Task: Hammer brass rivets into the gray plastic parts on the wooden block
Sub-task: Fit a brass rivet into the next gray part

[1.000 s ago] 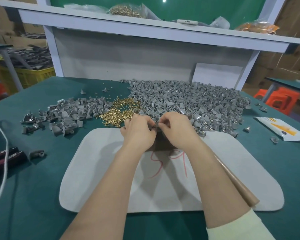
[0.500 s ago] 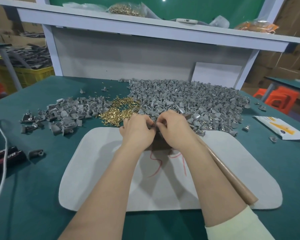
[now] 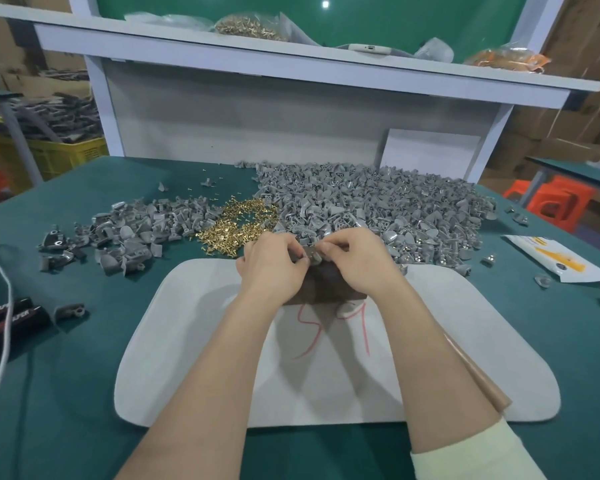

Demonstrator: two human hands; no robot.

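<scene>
My left hand (image 3: 272, 263) and my right hand (image 3: 357, 261) meet over a dark wooden block (image 3: 321, 289) at the far edge of a white mat (image 3: 194, 358). The fingertips of both pinch a small gray plastic part (image 3: 311, 255) on top of the block. Another gray part (image 3: 347, 308) lies against the block's near side. Loose brass rivets (image 3: 238, 225) are heaped just beyond my left hand. A wooden handle (image 3: 478, 379) lies under my right forearm; its head is hidden.
A large heap of gray parts (image 3: 378, 202) fills the table behind the block, with a smaller heap (image 3: 129, 230) to the left. Black tools (image 3: 11, 317) and a white cord (image 3: 0, 299) lie at the left edge. A printed packet (image 3: 555, 259) sits at the right.
Both hands stay together at the block; only the fingers have shifted slightly on the gray part.
</scene>
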